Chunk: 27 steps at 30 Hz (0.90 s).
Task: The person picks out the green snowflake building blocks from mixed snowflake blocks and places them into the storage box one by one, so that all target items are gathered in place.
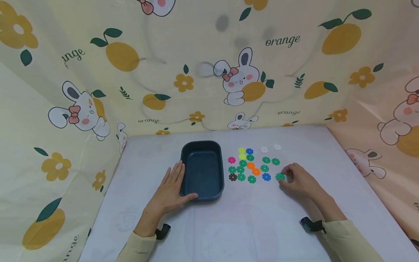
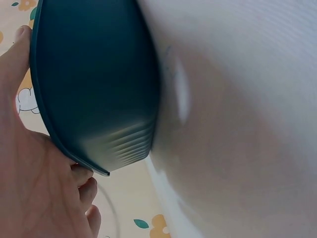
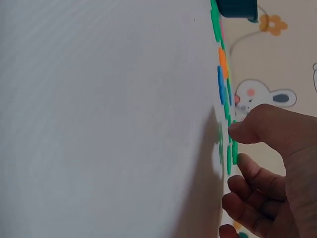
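My left hand (image 1: 170,191) lies against the left side and near corner of a dark blue rectangular tray (image 1: 218,189), its fingers straight and the thumb over the near rim. In the left wrist view, that thumb and the bent fingertips touch the rim of the tray (image 2: 99,74). Over on the right, my right hand (image 1: 300,179) pinches a green notched plastic disc (image 1: 279,176) between thumb and index finger. In the right wrist view this green disc (image 3: 235,144) stands edge-on between those fingertips. The other fingers are loosely curled.
Several flat notched discs lie between tray and right hand: green (image 1: 251,179), orange (image 1: 256,171), blue (image 1: 266,177), yellow (image 1: 242,156), pink (image 1: 231,160), brown (image 1: 232,177) and white (image 1: 277,147). A white cloth covers the table (image 1: 212,233). Printed fabric (image 1: 203,102) hangs behind.
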Each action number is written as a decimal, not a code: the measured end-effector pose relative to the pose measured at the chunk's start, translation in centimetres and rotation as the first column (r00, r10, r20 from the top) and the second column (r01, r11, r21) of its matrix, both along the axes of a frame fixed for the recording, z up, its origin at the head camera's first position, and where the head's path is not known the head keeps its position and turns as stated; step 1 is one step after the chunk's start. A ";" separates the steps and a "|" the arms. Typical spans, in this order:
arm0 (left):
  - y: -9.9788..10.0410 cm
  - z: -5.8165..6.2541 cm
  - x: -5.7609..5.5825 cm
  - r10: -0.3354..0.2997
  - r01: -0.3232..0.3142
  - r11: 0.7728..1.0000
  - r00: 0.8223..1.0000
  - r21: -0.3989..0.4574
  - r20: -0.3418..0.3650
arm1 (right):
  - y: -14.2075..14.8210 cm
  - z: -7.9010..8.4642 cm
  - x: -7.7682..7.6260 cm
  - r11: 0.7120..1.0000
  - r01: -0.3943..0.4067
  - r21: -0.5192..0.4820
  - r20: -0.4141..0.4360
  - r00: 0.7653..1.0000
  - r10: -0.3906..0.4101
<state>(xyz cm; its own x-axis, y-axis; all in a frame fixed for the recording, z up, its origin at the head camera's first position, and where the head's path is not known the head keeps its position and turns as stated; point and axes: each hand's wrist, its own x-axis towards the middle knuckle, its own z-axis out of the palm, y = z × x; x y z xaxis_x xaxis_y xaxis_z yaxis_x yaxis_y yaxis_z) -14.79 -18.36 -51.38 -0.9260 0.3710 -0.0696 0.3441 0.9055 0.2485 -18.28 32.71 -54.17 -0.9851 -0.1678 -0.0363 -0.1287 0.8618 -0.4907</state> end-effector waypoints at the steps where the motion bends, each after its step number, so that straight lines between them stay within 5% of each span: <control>1: 0.0 0.0 0.0 0.001 -0.001 1.000 1.000 0.002 0.004 | -0.2 0.1 -0.1 1.000 -0.005 -0.001 -0.006 1.000 0.005; 20: 0.0 -0.1 0.0 -0.012 0.012 1.000 0.999 0.023 -0.033 | -6.1 3.4 -2.5 0.982 -0.173 -0.075 -0.157 0.975 0.159; 27: -0.1 0.0 0.0 -0.013 0.014 1.000 1.000 0.010 -0.014 | -9.2 4.6 -3.7 0.961 -0.265 -0.073 -0.223 0.944 0.243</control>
<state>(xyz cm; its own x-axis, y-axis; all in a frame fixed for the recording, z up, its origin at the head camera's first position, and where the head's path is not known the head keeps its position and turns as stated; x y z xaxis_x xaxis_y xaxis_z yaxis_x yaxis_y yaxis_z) -14.82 -18.41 -51.37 -0.9218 0.3841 -0.0528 0.3597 0.8981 0.2531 -21.95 23.47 -49.58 -0.8927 -0.4057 0.1963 -0.4462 0.7345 -0.5113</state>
